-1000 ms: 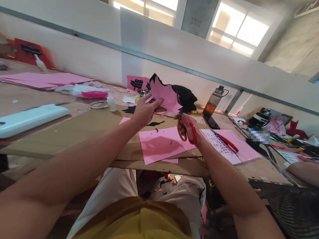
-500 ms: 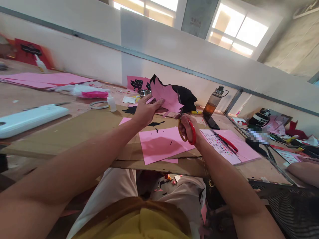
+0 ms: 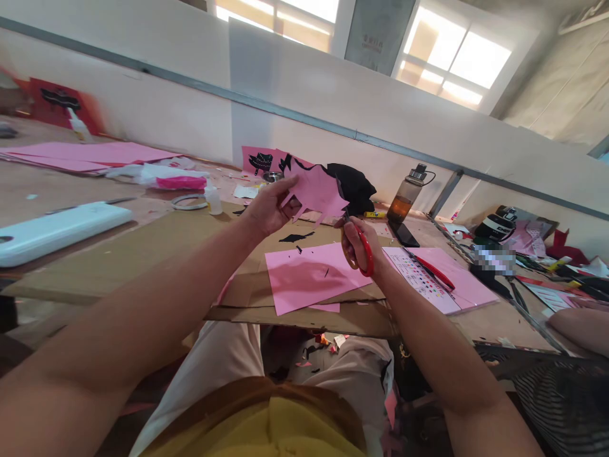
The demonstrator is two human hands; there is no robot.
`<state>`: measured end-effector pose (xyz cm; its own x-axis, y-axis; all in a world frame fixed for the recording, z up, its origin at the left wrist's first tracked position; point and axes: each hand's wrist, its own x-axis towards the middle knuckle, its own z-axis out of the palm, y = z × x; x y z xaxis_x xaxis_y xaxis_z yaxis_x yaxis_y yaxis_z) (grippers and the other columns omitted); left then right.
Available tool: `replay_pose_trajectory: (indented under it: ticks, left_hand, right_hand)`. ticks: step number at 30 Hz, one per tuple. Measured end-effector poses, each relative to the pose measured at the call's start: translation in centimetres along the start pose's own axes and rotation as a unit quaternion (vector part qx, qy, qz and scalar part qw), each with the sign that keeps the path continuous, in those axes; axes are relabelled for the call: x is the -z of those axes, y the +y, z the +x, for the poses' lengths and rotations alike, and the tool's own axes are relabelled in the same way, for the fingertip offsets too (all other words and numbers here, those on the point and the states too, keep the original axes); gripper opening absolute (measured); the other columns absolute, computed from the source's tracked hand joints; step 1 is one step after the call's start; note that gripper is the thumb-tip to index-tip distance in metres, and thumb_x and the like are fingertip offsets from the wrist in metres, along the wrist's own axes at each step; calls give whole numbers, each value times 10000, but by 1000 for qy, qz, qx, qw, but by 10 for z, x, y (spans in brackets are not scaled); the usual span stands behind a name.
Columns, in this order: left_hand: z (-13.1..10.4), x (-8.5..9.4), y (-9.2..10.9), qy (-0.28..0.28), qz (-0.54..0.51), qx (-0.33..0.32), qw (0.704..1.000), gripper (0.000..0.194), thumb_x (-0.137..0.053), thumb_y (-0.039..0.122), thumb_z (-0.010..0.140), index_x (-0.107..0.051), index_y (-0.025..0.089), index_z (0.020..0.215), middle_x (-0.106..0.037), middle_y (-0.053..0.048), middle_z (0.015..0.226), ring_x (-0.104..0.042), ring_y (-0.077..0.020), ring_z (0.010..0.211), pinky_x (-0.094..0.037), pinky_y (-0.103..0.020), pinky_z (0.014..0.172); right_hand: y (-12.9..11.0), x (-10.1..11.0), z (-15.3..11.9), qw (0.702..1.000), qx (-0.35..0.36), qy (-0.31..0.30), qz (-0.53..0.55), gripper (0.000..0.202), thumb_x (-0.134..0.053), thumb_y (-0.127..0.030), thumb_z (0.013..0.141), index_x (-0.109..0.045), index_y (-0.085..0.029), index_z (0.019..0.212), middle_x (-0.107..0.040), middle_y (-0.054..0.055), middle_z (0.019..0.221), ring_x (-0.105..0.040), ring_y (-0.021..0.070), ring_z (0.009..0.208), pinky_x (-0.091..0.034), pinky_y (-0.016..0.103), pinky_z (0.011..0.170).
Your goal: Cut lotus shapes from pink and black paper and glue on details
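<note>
My left hand (image 3: 272, 204) pinches the left edge of a jagged pink paper cutout (image 3: 316, 190), holding it up above the table. Black material shows along the cutout's upper edge. Closed around the handles of red-handled scissors (image 3: 365, 252), my right hand (image 3: 358, 238) is just below the cutout's right side. The scissor blades stand at the cutout's right edge; whether they are apart is hard to make out. Beneath the hands lies a pink sheet (image 3: 314, 279) with small black scraps on it. A black scrap (image 3: 295, 237) rests on the cardboard just behind that sheet.
Cardboard (image 3: 157, 260) covers the table front. A water bottle (image 3: 408, 193) and a phone (image 3: 403, 233) stand and lie to the right, near a printed sheet (image 3: 421, 279) with a red-handled tool (image 3: 435, 273). Leftward are a pale blue case (image 3: 61, 231) and pink sheets (image 3: 85, 154). Another person's arm (image 3: 583, 330) appears far right.
The pink cutout has turned and dropped slightly, and my left hand has shifted left along it with a changed grip. My right hand with the scissors has stayed nearly still.
</note>
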<state>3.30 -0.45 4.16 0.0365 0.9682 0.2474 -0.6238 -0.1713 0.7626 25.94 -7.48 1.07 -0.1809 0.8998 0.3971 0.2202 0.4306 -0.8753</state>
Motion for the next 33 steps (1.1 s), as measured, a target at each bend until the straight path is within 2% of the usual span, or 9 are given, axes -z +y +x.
replay_pose_trajectory:
  ticks: [3,5,8,12,18,24,28,33]
  left_hand:
    - [-4,-3,-6,-14,33,19,999,311,-963,185,714,-653,168,715,-634,29,613,-566,-60,462,-554,-160,464]
    - [-8,-4,-9,-26,59,7,998,372,-1012,211,641,-649,170,711,-620,42,588,-551,-64,446,-544,-171,448]
    - [-12,-7,-10,-45,75,-28,996,398,-1040,258,580,-691,168,749,-682,14,653,-559,-72,469,-489,-169,409]
    - [-15,-9,-11,-51,96,-47,993,369,-1026,262,595,-708,170,756,-719,-17,700,-555,-83,488,-444,-186,394]
    - [-19,-12,-13,-48,103,-55,992,334,-1002,234,635,-725,164,807,-752,-42,761,-691,-156,635,-561,-226,507]
    - [-19,-11,-17,-53,87,-56,993,363,-999,272,629,-769,158,885,-813,-87,893,-752,-190,719,-640,-251,594]
    - [-22,-13,-18,-58,88,-42,993,380,-1005,281,624,-758,164,888,-784,-64,811,-749,-200,700,-651,-273,599]
    - [-27,-17,-19,-64,77,-35,994,418,-1031,282,585,-760,169,882,-765,-32,768,-706,-156,635,-635,-247,585]
  right_hand:
    - [1,-1,0,1000,10,-10,4,658,-628,-873,862,-631,-228,988,-456,-64,606,-380,100,474,-262,242,435]
    - [1,-2,0,1000,0,-16,19,709,-625,-912,831,-638,-225,1004,-468,-63,609,-385,100,459,-271,240,412]
    - [1,-2,0,999,-13,-23,38,763,-618,-947,796,-639,-221,1031,-498,-58,630,-410,104,439,-292,239,371]
    - [4,-2,1,998,-4,-27,48,732,-606,-943,807,-600,-232,982,-508,-61,649,-422,96,426,-311,235,353]
    - [3,-3,0,999,-3,-17,42,719,-604,-962,786,-509,-253,850,-503,-59,638,-412,85,425,-303,226,350]
    - [0,-3,1,999,-19,-3,45,736,-623,-960,776,-576,-244,945,-473,-65,612,-392,95,439,-284,232,344]
    - [-2,-5,-1,999,-17,11,47,695,-630,-937,800,-521,-253,857,-480,-52,616,-388,89,434,-277,238,356]
    - [-4,-6,-2,998,-10,22,55,700,-629,-948,789,-462,-268,803,-465,-48,594,-374,99,431,-279,271,363]
